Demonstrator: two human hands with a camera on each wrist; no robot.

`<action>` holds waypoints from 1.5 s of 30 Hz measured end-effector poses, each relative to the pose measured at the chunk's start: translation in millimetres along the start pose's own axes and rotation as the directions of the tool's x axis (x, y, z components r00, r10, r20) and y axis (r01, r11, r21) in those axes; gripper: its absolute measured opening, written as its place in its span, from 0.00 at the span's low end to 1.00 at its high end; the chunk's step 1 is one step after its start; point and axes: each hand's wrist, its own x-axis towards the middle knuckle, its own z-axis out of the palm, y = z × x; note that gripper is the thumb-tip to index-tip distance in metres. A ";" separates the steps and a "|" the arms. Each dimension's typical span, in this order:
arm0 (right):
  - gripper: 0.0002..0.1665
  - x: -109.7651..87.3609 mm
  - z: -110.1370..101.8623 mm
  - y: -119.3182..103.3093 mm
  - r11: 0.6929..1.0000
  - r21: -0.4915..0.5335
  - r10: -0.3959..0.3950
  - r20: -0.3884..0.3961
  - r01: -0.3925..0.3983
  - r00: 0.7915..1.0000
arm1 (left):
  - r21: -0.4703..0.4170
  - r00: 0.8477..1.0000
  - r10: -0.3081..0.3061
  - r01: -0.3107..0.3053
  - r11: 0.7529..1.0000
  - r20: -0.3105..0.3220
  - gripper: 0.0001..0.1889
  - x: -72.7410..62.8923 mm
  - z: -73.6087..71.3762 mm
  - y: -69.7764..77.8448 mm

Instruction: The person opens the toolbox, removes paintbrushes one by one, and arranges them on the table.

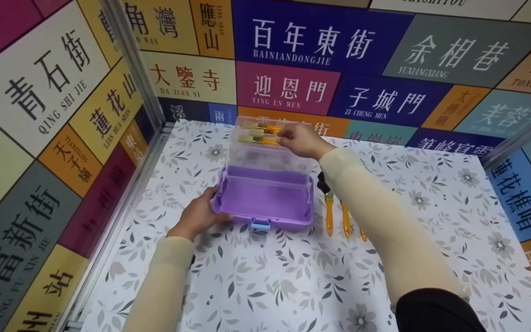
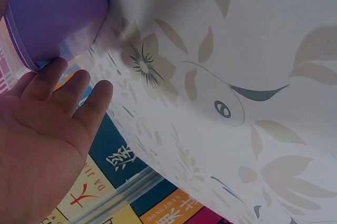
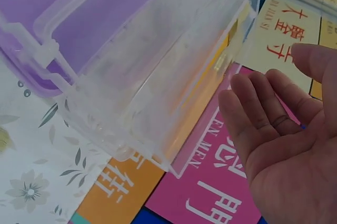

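A purple plastic storage box [image 1: 265, 198] stands with its clear lid [image 1: 265, 157] swung back. Several paintbrushes [image 1: 265, 139] with yellow handles and pale bristles lie side by side at the far end of the clear part. My right hand [image 1: 304, 139] is at their handle ends; in the right wrist view its fingers are loosely bent, thumb apart, with nothing visible between them. At the near left corner of the box, my left hand [image 1: 203, 212] holds it, thumb along the front and fingers at the side. A light blue latch [image 1: 261, 224] hangs on the front wall.
More yellow-handled paintbrushes [image 1: 329, 214] lie on the table to the right of the box, partly hidden under my right forearm. The table has a white leaf-patterned cover [image 1: 256, 286]. Printed panels [image 1: 288, 87] with lettering stand close behind it and along both sides.
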 end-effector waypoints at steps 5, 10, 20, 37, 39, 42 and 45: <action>0.19 11.5 7.2 6.0 1.000 0.008 0.016 -0.008 -0.016 1.000 | -0.011 1.000 -0.004 0.004 1.000 0.004 0.54 -0.5 0.5 0.7; 0.20 18.6 16.3 11.7 1.000 -0.029 0.005 0.002 -0.005 1.000 | -0.014 1.000 -0.014 0.014 1.000 0.001 0.54 0.4 1.5 -0.3; 0.21 21.7 25.9 13.5 0.997 -0.078 0.021 0.059 -0.017 0.998 | -0.023 1.000 -0.018 0.018 1.000 0.006 0.54 1.0 -0.6 1.1; 0.19 19.6 33.8 13.1 0.994 -0.110 0.021 0.057 -0.015 0.998 | 0.003 1.000 -0.013 0.013 1.000 0.006 0.53 1.2 -0.4 -1.8; 0.20 19.0 34.4 12.1 0.992 -0.124 0.027 0.060 -0.020 0.998 | -0.001 1.000 -0.013 0.013 1.000 0.005 0.53 1.5 -0.4 -1.9; 0.21 18.5 35.4 11.3 0.989 -0.143 0.043 0.064 -0.033 0.997 | -0.004 1.000 -0.010 0.010 1.000 0.006 0.53 1.4 -0.7 -1.7; 0.22 17.6 35.9 10.4 0.987 -0.155 0.059 0.070 -0.048 0.996 | -0.004 1.000 -0.011 0.011 1.000 0.003 0.53 1.4 -1.3 -1.2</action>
